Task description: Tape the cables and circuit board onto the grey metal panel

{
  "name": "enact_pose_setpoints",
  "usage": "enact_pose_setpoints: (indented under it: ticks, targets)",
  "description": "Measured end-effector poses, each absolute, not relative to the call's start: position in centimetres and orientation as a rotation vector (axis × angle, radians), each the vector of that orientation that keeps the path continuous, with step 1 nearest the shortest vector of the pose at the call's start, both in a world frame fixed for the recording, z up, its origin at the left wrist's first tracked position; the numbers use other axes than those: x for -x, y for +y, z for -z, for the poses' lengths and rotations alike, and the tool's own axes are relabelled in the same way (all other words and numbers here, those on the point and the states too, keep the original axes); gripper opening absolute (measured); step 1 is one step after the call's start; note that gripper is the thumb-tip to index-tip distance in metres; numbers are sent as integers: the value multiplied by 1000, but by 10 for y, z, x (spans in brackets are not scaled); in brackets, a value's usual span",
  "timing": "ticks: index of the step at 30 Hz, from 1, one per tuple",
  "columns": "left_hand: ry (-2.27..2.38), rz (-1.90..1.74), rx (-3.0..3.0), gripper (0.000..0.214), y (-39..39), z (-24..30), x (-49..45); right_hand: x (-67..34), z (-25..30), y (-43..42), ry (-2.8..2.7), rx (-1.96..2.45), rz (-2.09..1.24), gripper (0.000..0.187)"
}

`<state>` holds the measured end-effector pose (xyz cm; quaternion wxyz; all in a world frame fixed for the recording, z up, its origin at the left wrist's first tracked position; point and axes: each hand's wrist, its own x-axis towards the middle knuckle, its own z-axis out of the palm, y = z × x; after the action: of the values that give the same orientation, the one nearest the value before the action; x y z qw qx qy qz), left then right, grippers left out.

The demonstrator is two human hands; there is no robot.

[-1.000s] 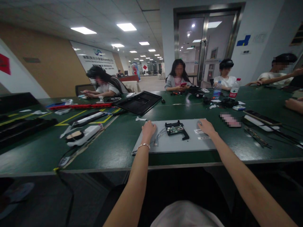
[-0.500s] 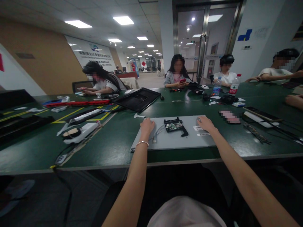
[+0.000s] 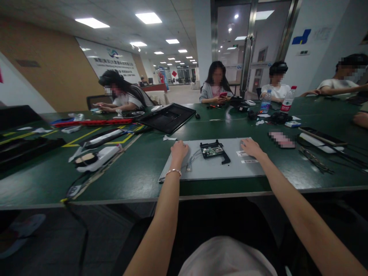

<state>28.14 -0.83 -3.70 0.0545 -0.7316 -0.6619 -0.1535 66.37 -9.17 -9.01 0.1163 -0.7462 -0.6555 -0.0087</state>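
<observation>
A flat grey display panel [image 3: 201, 168] lies on the table in front of me. On it sits a black plastic bracket [image 3: 227, 157] with a green circuit board [image 3: 212, 150]; thin cables [image 3: 195, 155] run from it to the left. My left hand [image 3: 179, 149], a beaded bracelet at its wrist, rests on the panel's far left part with fingers bent and apart. Near the far right corner, my right hand [image 3: 250, 147] lies on the panel by white labels [image 3: 248, 161], fingers spread. Neither hand has a separate thing in it.
A black monitor frame [image 3: 169, 117] lies beyond the panel. A white device [image 3: 97, 159] with cables is at left. On the right are a pink phone [image 3: 281, 140], a dark phone [image 3: 320, 136] and bottles [image 3: 288, 101]. Several people sit around the green table [image 3: 138, 172].
My view has shifted slightly. Both hands stay in place on the panel, and the panel and circuit board have not visibly moved on the table.
</observation>
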Motion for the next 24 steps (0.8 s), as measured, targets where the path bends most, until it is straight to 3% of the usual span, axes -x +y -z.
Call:
enact_pose_setpoints:
  ticks: [24]
  targets:
    - [-2005, 475, 2208, 37, -9, 37, -283, -666, 92, -91, -1912, 2197, 0, 47]
